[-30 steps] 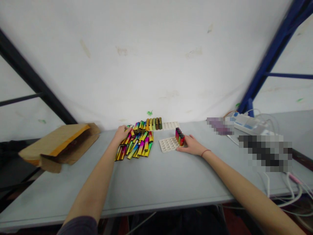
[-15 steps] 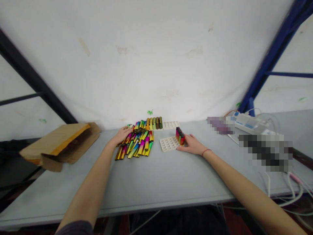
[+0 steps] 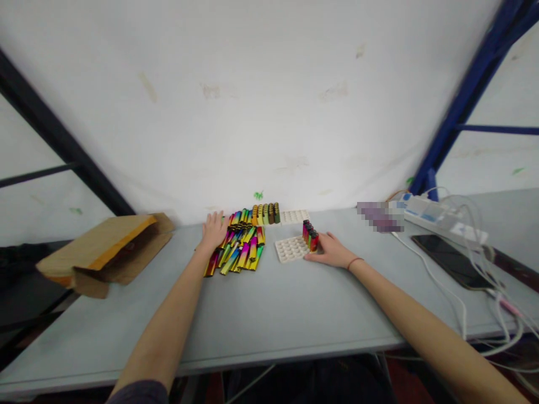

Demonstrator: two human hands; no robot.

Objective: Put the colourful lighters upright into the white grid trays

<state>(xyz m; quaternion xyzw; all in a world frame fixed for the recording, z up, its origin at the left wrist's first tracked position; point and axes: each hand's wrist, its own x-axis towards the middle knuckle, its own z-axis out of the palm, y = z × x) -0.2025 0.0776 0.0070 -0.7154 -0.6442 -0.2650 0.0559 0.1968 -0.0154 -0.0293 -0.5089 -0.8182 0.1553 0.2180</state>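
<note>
My left hand (image 3: 214,230) lies flat with its fingers spread at the left edge of a pile of shiny metallic tubes (image 3: 239,249) in gold, pink, green and blue. What is under the palm is hidden. On the right, my right hand (image 3: 333,251) grips the right end of a white tray with round holes (image 3: 290,248), thumb at its front corner. Beside those fingers, a row of red and dark tubes (image 3: 310,235) stands upright in the tray's right side.
Several gold tubes (image 3: 265,213) stand upright by the wall, left of a second white tray (image 3: 295,216). An opened brown cardboard package (image 3: 101,247) lies at the left. At the right are a phone (image 3: 455,261), a power strip (image 3: 442,219) and loose white cables (image 3: 438,275).
My left hand has shifted slightly right and its fingers have spread over the pile's left side. The right hand and its tray have stayed in place.
</note>
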